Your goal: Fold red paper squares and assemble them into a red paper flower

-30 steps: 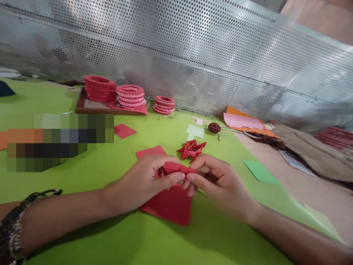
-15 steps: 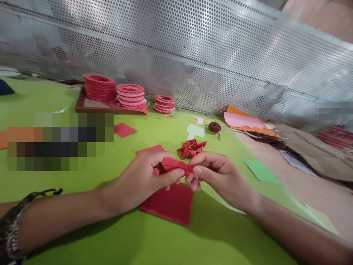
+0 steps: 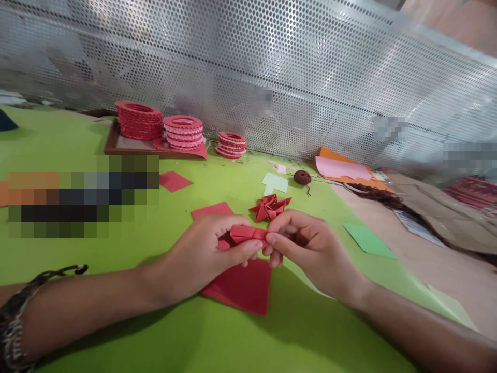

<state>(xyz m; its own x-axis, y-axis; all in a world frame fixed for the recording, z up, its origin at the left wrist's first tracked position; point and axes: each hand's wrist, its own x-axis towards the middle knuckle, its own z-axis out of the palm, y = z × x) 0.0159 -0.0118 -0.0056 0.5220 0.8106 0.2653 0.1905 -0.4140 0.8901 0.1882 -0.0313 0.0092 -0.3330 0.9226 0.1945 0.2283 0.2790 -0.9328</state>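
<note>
Both hands pinch folded red paper (image 3: 248,234)

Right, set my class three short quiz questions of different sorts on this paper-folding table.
1. True or false: both hands pinch the folded red paper.
2. What lies on the green table right under the hands? A) red paper squares B) scissors C) a cup
3. Fill in: the stacks of red rings stand against the ____ metal screen.

Key: 1 true, left hand and right hand both grip it; 2 A, red paper squares; 3 perforated.
</note>
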